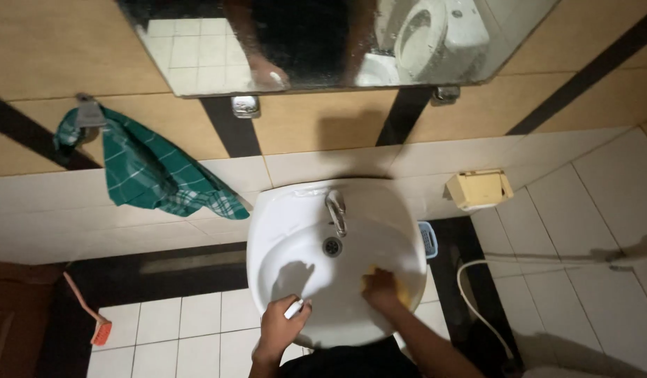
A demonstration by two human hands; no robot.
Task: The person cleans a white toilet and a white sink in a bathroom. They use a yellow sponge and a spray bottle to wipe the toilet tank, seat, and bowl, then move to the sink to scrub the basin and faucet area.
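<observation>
the right grip is a flat, spread hand pressing a soft yellow cleaning sponge against the inner right wall of the white ceramic wash basin; the fingers lie over the sponge rather than curling round it, so it is pinned, not pinched. the left grip is closed round a small white tube-shaped object, only its tip showing past the knuckles, at the basin's near rim; what it is exactly i cannot tell.

the sponge looks light and squashy, likely wet and a little slippery on glazed ceramic. judging by that, it handles best with the palm on top and the fingertips hooked over its far edge, so it does not skid out. the basin is rigid and fixed to the wall.

just beyond both grips sits the round metal drain, and past it the chrome tap. far to the left of the left grip a green checked cloth hangs from a wall hook, and a pink brush lies on the tiled floor.
</observation>
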